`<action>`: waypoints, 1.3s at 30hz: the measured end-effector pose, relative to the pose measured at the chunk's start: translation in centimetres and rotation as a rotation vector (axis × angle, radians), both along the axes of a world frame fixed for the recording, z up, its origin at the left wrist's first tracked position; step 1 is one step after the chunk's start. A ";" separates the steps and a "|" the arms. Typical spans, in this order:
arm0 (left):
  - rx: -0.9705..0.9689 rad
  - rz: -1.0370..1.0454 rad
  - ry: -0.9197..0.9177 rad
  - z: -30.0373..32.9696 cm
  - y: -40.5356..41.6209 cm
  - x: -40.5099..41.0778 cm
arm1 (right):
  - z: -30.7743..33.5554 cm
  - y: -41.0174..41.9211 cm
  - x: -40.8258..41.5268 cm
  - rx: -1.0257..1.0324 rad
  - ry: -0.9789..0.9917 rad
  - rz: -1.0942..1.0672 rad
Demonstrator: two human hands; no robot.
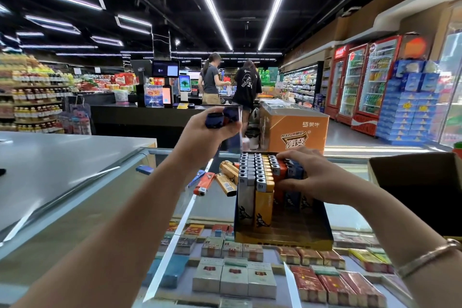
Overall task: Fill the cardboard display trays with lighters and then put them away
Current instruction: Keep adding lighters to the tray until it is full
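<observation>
A cardboard display tray [303,236] stands on the glass counter, partly filled with upright lighters [255,177] in white, yellow, orange and blue rows. My right hand [317,177] rests on the right-hand rows, fingers pressing the blue and orange lighters. My left hand [202,132] is raised above and left of the tray, closed on a few blue lighters [220,117]. Loose lighters [215,180] in blue, orange and gold lie on the glass left of the tray.
The glass counter [175,207] shows cigarette packs [235,277] beneath. An open dark cardboard box [420,190] stands at the right. An orange carton [295,127] sits beyond the counter. Two people stand at the checkout [140,110] behind.
</observation>
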State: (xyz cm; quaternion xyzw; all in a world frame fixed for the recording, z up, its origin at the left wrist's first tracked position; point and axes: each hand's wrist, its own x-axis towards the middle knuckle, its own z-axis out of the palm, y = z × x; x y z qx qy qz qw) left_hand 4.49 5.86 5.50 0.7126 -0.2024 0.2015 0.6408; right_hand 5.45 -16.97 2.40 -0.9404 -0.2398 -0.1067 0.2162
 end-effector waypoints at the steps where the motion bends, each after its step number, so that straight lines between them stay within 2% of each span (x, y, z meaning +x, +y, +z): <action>1: -0.069 -0.033 -0.041 0.1 -0.7 -0.3 | 0.1 -0.1 0.0 -0.001 0.012 0.002; 4: -0.191 -0.037 -0.142 -0.2 -2.1 -0.9 | 0.4 -0.1 -0.2 0.027 -0.019 0.015; 7: -0.242 -0.051 -0.125 -1.0 -2.4 -0.9 | 1.2 0.4 -0.8 0.227 -0.100 0.081; 10: -0.168 -0.060 -0.112 -1.9 -2.7 -1.1 | 1.6 1.7 -1.7 0.439 -0.121 0.237; 12: -0.091 -0.081 -0.138 -2.1 -2.9 -1.2 | 1.4 2.6 -2.0 0.537 -0.127 0.284; 16: -0.070 -0.096 -0.170 -2.3 -2.7 -1.2 | 1.5 3.0 -2.2 0.775 -0.050 0.353; 20: -0.089 -0.098 -0.142 -2.5 -2.3 -1.2 | 2.5 1.2 -2.2 1.022 -0.033 0.321; 24: -0.109 -0.027 -0.126 -2.8 -1.9 -0.6 | 3.0 -0.3 -1.9 1.139 -0.062 0.240; 31: -0.109 0.136 -0.149 -3.1 -1.5 -0.1 | 3.1 -0.9 -1.7 1.071 -0.067 0.196; 36: -0.111 0.152 -0.216 -3.6 -1.4 -0.1 | 3.0 -0.5 -2.3 0.748 -0.038 0.217; 39: -0.142 0.176 -0.245 -3.6 -1.3 -0.2 | 2.9 -0.2 -2.4 0.483 -0.105 0.153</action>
